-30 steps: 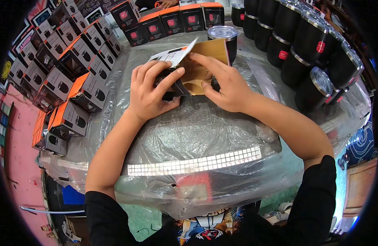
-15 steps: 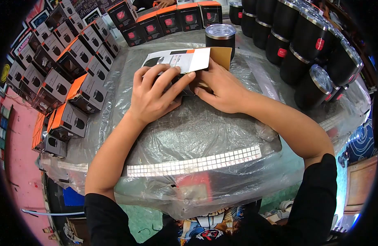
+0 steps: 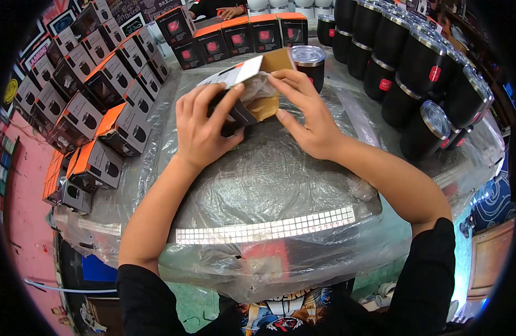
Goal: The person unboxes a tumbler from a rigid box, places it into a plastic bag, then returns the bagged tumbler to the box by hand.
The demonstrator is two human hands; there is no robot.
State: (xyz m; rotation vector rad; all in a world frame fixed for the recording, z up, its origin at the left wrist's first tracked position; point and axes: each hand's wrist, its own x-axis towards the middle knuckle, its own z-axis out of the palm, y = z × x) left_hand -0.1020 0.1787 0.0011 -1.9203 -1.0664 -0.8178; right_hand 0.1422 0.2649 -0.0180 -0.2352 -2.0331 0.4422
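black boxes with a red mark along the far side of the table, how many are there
6: five boxes side by side in a row, and one upper box stacked at its left end; more may be hidden behind.

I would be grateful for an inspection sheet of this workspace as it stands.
Surface: table under wrinkled clear sheeting; a gridded strip lies near the front edge.
Job's things: open box, tilted, with crumpled wrap inside; lidded tumbler just beyond.
Clutter: stacked boxes at left, a row of boxes at the back, crowded black tumblers at right.
Left hand: grips the open box.
Right hand: at the box's open end; grip unclear.
Cables: pale blue cord or hose, lower left, off the table.
Surroundings: pink wall at left; another person's hand beyond the table.
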